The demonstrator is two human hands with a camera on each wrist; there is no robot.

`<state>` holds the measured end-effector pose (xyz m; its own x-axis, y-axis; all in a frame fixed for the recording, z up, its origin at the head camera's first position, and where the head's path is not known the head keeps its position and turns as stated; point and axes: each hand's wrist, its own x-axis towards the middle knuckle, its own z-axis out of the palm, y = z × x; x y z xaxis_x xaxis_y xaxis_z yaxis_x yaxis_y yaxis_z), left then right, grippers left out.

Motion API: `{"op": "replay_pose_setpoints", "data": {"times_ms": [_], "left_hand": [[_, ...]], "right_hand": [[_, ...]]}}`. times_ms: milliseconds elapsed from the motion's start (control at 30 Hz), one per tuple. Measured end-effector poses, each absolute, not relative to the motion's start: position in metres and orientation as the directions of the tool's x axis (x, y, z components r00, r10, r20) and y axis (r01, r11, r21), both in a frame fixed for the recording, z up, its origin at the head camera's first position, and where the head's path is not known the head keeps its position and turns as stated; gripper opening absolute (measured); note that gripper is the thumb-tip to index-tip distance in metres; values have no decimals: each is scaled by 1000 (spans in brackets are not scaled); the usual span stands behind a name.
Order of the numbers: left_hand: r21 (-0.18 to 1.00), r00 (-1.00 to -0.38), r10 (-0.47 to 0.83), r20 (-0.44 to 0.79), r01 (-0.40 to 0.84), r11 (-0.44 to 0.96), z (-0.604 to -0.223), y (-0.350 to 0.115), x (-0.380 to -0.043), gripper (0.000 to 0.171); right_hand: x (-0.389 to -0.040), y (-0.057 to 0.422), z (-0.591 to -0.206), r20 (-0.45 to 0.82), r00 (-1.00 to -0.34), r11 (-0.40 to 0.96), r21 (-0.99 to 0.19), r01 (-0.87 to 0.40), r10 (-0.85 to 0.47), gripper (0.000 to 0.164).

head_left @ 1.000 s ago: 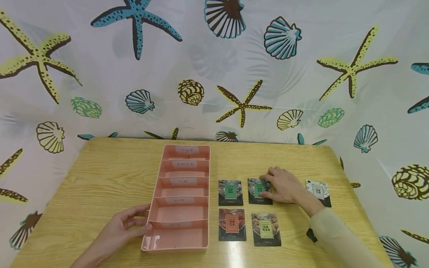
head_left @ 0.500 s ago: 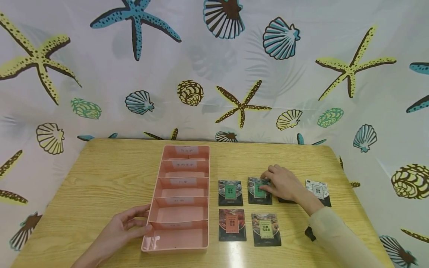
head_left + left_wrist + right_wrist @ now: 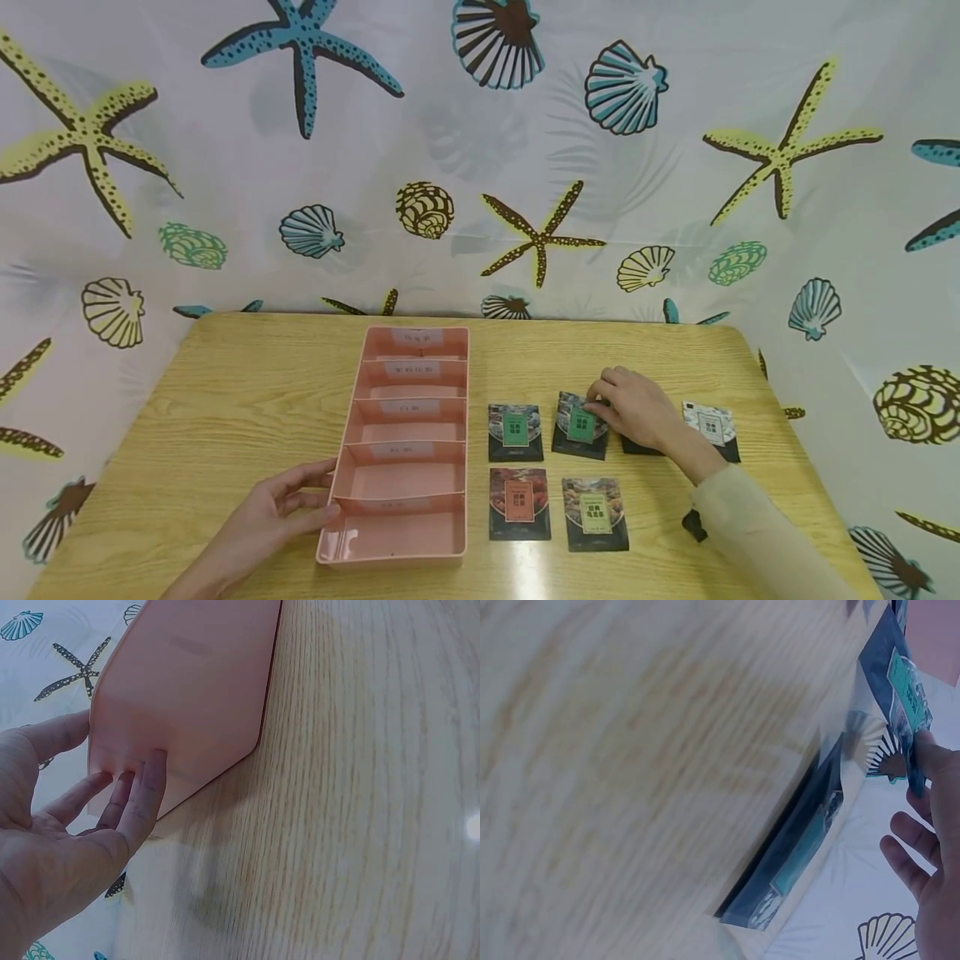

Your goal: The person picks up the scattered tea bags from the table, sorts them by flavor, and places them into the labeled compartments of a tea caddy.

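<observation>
My right hand (image 3: 637, 410) pinches a dark tea sachet with a green label (image 3: 574, 439) between thumb and fingers. In the right wrist view this tea sachet (image 3: 907, 694) is tilted up, the thumb on its printed face. Another green-labelled sachet (image 3: 799, 851) lies on the table beneath that hand, mostly hidden in the head view. My left hand (image 3: 262, 515) touches the left side of a long pink divided box (image 3: 467, 475). The left wrist view has its fingertips against the outer wall of the pink box (image 3: 187, 682), the fingers fairly straight.
Between box and right hand lie a green-labelled sachet (image 3: 515, 433), a red-labelled one (image 3: 519, 504) and a yellow-green-labelled one (image 3: 596, 515). A white-topped sachet (image 3: 711, 429) is at the right. A small dark piece (image 3: 694, 525) shows beside the right sleeve (image 3: 757, 525).
The green-labelled sachet under my right hand has turned and tilted up, its thumb and fingers now pinching its right edge. My left hand and the box stay in place.
</observation>
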<state>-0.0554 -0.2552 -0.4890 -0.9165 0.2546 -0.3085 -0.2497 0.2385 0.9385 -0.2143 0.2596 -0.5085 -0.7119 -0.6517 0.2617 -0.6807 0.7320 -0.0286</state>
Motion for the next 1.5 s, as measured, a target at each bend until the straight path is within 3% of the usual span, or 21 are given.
{"op": "replay_pose_setpoints", "data": {"times_ms": [300,733,1133,1500], "left_hand": [[939,-917,256,-305,-244,244,-488,-255,-54,73],[944,-912,267,-311,-263,200,-493,-259,-59,74],[932,-887,301,-350,-298,204,-490,-265,-64,73],[924,-865,327,-381,-350,153,-486,-266,-66,71]], "right_hand": [[-210,258,-495,318,-676,710,-12,-704,-665,12],[-202,249,-468,434,-574,647,29,-762,-695,13],[-184,222,-439,502,-460,551,41,-833,-733,17],[-169,193,-424,545,-396,481,15,-877,-739,18]]}}
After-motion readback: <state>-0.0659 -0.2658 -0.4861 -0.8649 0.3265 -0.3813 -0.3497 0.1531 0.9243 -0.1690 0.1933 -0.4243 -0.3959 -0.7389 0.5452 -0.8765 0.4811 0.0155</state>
